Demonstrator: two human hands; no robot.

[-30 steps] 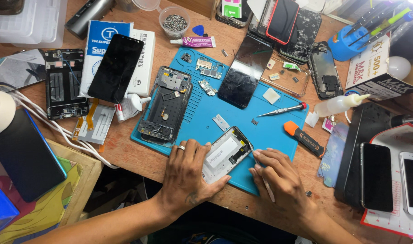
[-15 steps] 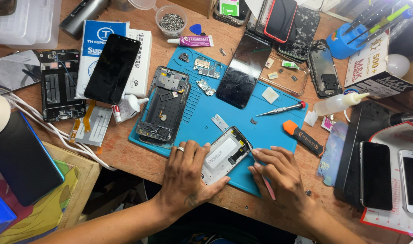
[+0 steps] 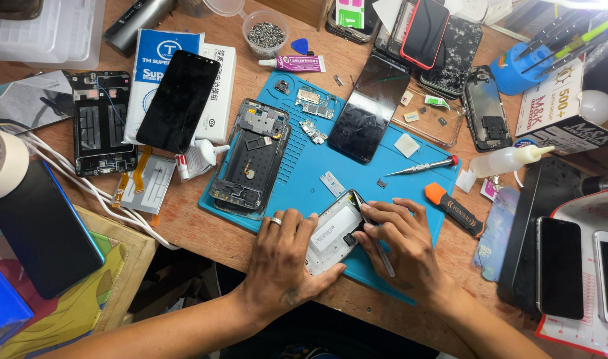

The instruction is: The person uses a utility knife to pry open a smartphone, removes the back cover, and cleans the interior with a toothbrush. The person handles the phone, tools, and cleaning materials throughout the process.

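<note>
An opened phone point(image 3: 333, 231) with a white battery lies tilted on the blue work mat point(image 3: 357, 176) near the table's front edge. My left hand point(image 3: 281, 262), a ring on one finger, lies flat on the mat and presses the phone's left side. My right hand point(image 3: 400, 249) pinches a thin tool point(image 3: 382, 256) like a pen, its fingertips on the phone's right edge.
On the mat lie a stripped phone frame point(image 3: 251, 159), a dark screen panel point(image 3: 369, 110), small circuit boards point(image 3: 310, 100) and a red-tipped screwdriver point(image 3: 424, 166). An orange-handled tool point(image 3: 454, 209) sits right of my hand. Phones, boxes, a glue tube point(image 3: 292, 64) and a squeeze bottle point(image 3: 507, 161) crowd the table.
Both hands stay on the opened phone. The fingers of my right hand have shifted slightly along its right edge.
</note>
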